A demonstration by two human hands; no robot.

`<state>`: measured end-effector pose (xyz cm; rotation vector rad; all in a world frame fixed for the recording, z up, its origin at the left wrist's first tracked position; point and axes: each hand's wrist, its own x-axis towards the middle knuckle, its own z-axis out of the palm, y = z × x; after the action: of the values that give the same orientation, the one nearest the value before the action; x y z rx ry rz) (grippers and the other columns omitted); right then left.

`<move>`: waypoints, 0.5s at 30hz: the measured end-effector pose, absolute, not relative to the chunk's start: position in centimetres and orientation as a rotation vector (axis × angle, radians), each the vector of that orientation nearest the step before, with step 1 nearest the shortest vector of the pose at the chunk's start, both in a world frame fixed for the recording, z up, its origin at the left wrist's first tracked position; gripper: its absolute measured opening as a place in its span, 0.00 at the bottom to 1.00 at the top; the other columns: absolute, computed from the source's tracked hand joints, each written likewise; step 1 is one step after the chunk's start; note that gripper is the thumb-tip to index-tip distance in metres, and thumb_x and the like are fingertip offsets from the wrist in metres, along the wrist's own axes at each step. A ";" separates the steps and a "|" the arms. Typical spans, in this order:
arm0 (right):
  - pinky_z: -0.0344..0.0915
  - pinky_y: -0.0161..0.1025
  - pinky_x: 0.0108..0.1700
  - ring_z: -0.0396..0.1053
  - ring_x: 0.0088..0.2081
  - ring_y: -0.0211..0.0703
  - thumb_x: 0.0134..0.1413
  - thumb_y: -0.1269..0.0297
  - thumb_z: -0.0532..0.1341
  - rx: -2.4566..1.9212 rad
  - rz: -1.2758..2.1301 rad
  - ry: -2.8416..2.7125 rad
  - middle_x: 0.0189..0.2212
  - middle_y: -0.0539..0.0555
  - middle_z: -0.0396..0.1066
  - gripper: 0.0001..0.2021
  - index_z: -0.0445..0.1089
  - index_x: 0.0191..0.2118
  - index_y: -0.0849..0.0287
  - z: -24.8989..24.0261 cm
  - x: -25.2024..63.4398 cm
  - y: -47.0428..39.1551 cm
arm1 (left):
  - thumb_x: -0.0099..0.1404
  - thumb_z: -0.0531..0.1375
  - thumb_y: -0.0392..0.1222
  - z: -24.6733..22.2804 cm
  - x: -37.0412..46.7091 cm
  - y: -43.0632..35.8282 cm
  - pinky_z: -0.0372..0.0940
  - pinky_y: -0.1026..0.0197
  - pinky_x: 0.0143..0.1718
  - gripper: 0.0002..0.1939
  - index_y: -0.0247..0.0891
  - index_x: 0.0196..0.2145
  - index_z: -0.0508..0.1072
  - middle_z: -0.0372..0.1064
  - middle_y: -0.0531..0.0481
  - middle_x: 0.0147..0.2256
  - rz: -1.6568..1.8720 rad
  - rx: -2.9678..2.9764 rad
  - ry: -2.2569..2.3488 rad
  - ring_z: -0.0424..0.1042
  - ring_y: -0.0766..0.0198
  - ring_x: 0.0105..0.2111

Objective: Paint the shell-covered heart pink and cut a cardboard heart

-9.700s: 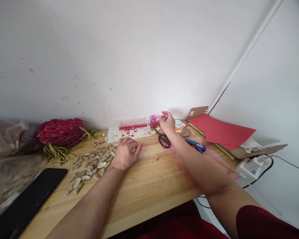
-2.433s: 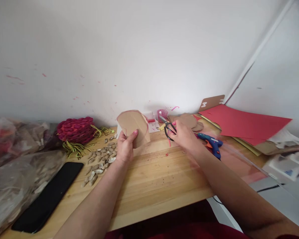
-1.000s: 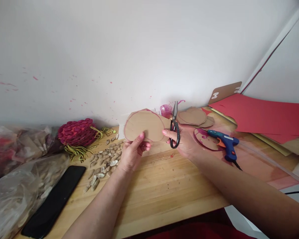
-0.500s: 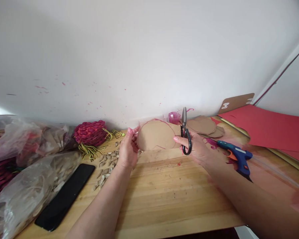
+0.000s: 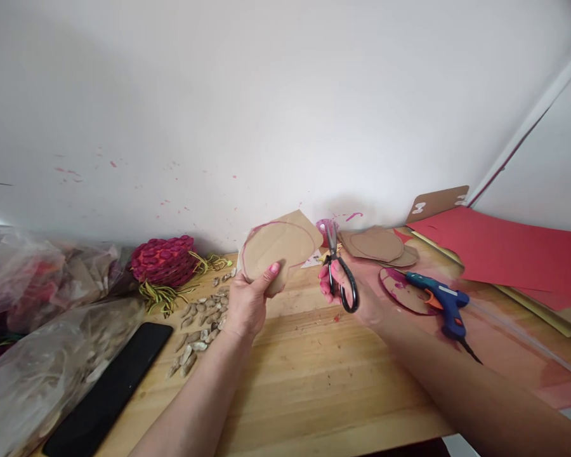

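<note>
A tan piece of cardboard (image 5: 278, 244) with a round outline drawn in dark pink is pinched in my left hand (image 5: 252, 295), the thumb lying on its face. To its right, my right hand (image 5: 345, 285) grips black-handled scissors (image 5: 341, 273), whose blades point up and stand slightly apart. The scissors do not touch the cardboard. My right fingertips are stained pink.
Peanut shells (image 5: 202, 317), a black phone (image 5: 111, 387), plastic bags (image 5: 61, 355) and a dark pink stack (image 5: 164, 260) lie left. At right are cut cardboard pieces (image 5: 378, 244), a blue glue gun (image 5: 440, 298) and red sheets (image 5: 514, 254). A wall (image 5: 266, 114) rises behind.
My right hand has let go of the cardboard and moved off it with the scissors. My left hand now holds the cardboard alone, tilted, with its thumb across the front.
</note>
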<state>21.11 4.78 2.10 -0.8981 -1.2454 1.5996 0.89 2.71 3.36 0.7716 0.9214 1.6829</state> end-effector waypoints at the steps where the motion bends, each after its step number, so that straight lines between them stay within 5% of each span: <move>1: 0.56 0.36 0.26 0.62 0.23 0.36 0.48 0.32 0.65 -0.889 1.620 -1.274 0.23 0.48 0.66 0.29 0.66 0.33 0.57 1.9 20.9 4.7 | 0.48 0.77 0.40 3.3 1.1 2.6 0.68 0.67 0.25 0.26 0.35 0.45 0.79 0.78 0.47 0.40 1.696 0.782 0.915 0.74 0.66 0.31; 10: 0.60 0.37 0.29 0.63 0.25 0.36 0.54 0.36 0.63 -0.862 1.545 -1.437 0.25 0.46 0.62 0.26 0.62 0.33 0.57 0.9 19.8 4.0 | 0.50 0.76 0.38 2.6 2.9 1.8 0.69 0.69 0.26 0.37 0.42 0.57 0.74 0.78 0.45 0.47 1.713 0.700 0.903 0.75 0.67 0.32; 15: 0.60 0.37 0.29 0.63 0.25 0.36 0.54 0.33 0.61 -0.900 1.513 -1.475 0.26 0.46 0.62 0.28 0.62 0.34 0.57 1.2 19.7 3.7 | 0.49 0.76 0.37 2.4 4.0 1.2 0.72 0.68 0.29 0.33 0.38 0.54 0.77 0.79 0.43 0.47 1.699 0.612 0.928 0.78 0.63 0.36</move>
<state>19.73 3.70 1.22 -0.8995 -1.4755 1.5126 3.97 1.21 2.39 0.6124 0.9283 1.6985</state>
